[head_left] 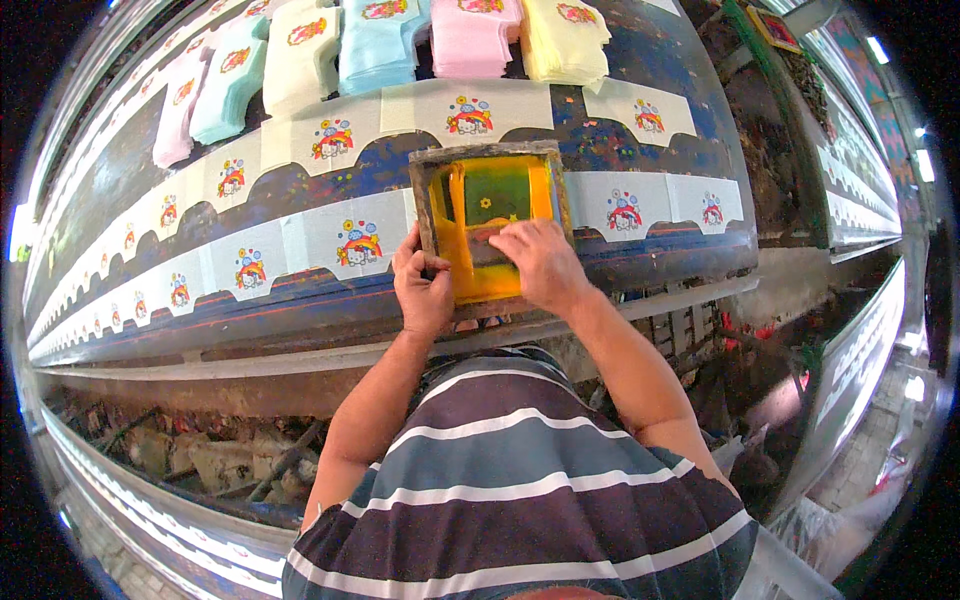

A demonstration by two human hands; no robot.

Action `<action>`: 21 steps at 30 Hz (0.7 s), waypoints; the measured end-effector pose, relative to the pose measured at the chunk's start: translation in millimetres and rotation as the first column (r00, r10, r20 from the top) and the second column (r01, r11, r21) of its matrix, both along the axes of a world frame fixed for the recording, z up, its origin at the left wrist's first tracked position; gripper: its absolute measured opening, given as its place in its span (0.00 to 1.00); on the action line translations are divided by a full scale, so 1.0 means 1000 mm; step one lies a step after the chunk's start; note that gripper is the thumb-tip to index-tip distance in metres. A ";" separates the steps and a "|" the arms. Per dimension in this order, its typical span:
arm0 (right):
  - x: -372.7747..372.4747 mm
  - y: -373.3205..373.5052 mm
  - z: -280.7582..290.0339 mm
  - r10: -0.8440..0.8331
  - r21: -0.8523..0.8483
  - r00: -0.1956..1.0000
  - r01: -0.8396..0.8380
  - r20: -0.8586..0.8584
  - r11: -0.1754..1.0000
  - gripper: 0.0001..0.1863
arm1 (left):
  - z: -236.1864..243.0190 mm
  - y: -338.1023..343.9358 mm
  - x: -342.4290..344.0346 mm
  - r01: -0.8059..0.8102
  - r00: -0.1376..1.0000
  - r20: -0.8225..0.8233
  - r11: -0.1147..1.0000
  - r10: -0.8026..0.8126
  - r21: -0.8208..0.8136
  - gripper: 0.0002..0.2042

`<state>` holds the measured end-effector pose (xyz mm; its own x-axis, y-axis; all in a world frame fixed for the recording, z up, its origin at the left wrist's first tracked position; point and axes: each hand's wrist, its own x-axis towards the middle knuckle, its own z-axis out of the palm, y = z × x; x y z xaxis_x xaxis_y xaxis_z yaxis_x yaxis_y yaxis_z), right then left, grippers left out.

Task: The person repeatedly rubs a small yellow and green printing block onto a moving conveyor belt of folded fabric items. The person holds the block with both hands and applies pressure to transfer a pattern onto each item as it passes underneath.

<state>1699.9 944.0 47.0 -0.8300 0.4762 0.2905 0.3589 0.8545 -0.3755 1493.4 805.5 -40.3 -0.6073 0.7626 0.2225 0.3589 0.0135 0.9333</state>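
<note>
A rough, worn wooden printing frame [488, 153] holds fine mesh slick with glossy yellow ink under the right hand's fingers [510, 240]. Matt cloth pieces [350, 240] lie beside the left hand's fingers [410, 262].

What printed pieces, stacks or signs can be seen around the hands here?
White printed pieces: rows along the blue table, each with a rainbow cartoon motif.
Pastel stacks: far edge, pink, blue, yellow, same motif.
Screen frame: wooden, yellow ink, under left hand and right hand.

Screen frame [488, 220] on table [300, 310], between 2 rows of printed pieces [250, 265].
</note>
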 end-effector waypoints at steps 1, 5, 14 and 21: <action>0.005 -0.011 0.000 -0.005 -0.017 1.000 0.005 0.002 1.000 0.23 | 0.001 -0.001 0.000 0.008 1.000 -0.019 1.000 -0.008 0.003 0.07; 0.022 -0.043 0.004 -0.009 -0.082 1.000 0.010 0.014 0.997 0.22 | 0.005 0.001 -0.002 0.003 0.997 -0.077 1.000 -0.003 0.003 0.07; 0.067 -0.060 0.004 -0.100 -0.197 0.983 0.069 -0.156 0.978 0.26 | 0.020 0.002 -0.004 -0.001 0.988 -0.157 1.000 0.003 0.013 0.08; 0.157 -0.033 -0.020 -0.546 -0.536 0.779 0.332 -0.309 0.776 0.22 | 0.043 0.036 0.067 -0.025 0.975 -0.221 0.998 0.035 0.050 0.09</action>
<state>1856.5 911.0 27.1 -0.3335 0.9146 0.2288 0.3630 0.3486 -0.8641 1560.0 841.0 2.3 -0.5613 0.7304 0.3892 0.5573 -0.0140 0.8302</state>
